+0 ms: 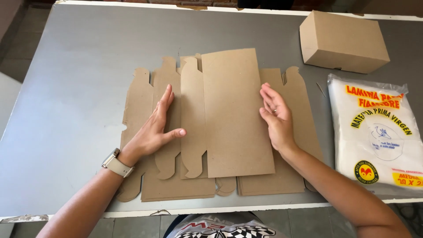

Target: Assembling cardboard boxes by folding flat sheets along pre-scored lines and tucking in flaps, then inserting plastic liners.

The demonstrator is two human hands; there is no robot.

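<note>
A flat brown cardboard box blank (233, 114) lies unfolded on the grey table (75, 88), with rounded tabs at its sides and a tall central panel on top. My left hand (154, 130) rests flat and open on the left flaps, thumb pointing toward the middle panel; a pale watch sits on that wrist. My right hand (275, 117) stands on its edge, fingers together, against the right edge of the central panel. Neither hand grips anything.
An assembled brown cardboard box (341, 42) stands at the back right. A white plastic packet of sheets (379, 132) with yellow and red print lies at the right edge. The table's near edge runs just below the blank.
</note>
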